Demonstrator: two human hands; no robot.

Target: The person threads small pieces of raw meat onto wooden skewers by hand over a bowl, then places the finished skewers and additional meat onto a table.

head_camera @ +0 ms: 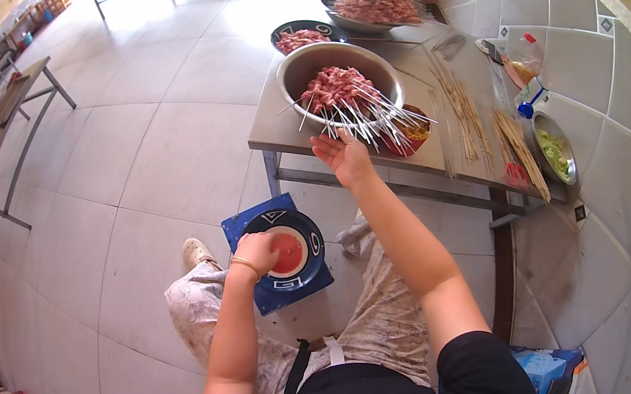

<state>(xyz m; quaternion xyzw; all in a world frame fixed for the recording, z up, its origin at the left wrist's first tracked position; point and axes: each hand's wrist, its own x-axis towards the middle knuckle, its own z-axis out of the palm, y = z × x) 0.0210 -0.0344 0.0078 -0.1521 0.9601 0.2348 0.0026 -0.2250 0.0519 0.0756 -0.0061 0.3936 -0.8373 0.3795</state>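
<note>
My right hand (343, 156) is stretched toward the table's front edge, palm turned up and fingers apart. Just above its fingertips, the metal skewers (361, 118) stick out over the rim of a steel bowl (293, 70); whether the fingers touch them I cannot tell. Raw meat pieces (339, 88) are threaded on the skewers and heaped in the bowl. My left hand (256, 253) is lowered over a dark blue plate (308, 268) with white patterns. Red wet residue (287, 255) covers its pale middle. The left fingertips are partly hidden, so their grip does not show.
The metal table (275, 138) also bears bamboo skewers (462, 118), a red tub (414, 141), a bowl of green pieces (553, 153), a plate of meat (302, 39) and a heaped meat bowl (378, 2). A blue box (235, 224) supports the patterned plate. A tiled wall (578, 72) bounds the right.
</note>
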